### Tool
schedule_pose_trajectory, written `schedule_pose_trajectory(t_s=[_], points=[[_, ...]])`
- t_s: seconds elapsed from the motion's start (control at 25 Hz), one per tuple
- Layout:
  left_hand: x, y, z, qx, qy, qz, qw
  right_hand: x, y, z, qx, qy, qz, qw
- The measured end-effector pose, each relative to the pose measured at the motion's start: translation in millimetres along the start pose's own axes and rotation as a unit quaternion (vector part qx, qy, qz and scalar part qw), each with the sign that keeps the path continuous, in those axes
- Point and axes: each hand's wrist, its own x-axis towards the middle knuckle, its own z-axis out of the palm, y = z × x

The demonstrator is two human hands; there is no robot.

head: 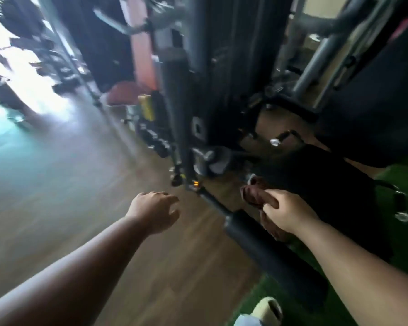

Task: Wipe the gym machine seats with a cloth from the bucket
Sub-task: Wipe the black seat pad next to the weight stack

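My right hand (285,212) grips a crumpled brown cloth (257,196) at the front edge of a black padded seat (327,184) on the gym machine. The cloth bulges out past my fingers toward the left. My left hand (156,210) hovers over the wooden floor, fingers loosely spread and holding nothing, well left of the seat. No bucket is in view. The picture is blurred by motion.
A dark machine column (198,78) rises right ahead, with a black foam roller bar (257,243) low in front of the seat. A red pad (125,90) and yellow part (146,107) stand behind. Wooden floor (68,184) spreads left; green turf (398,231) lies right. A sandalled foot (266,309) shows below.
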Motion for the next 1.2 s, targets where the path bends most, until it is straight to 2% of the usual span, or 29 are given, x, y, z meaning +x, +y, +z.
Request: schedule_pose_trajectory(t_s=[0.24, 0.36, 0.52, 0.76, 1.2], points=[[-189.6, -215.7, -27.4, -0.048, 0.034, -0.166, 0.984, -25.8, -283.9, 87.4, -0.048, -0.081, -0.198, 0.976], [-270.6, -294.2, -17.7, -0.075, 0.038, -0.243, 0.966, -36.0, -390.2, 127.8, -0.087, -0.135, -0.274, 0.948], [-320.7, -366.2, -4.8, -0.115, 0.037, -0.317, 0.941, -27.7, -489.5, 170.3, -0.112, -0.169, -0.329, 0.922], [-279.4, -457.9, 0.0, -0.158, 0.027, -0.354, 0.921, 51.1, -588.7, 211.2, -0.12, -0.198, -0.36, 0.904], [-135.4, -683.1, -65.3, -0.206, 0.043, -0.429, 0.878, 288.1, -809.1, 237.9, -0.142, -0.194, -0.4, 0.885]])
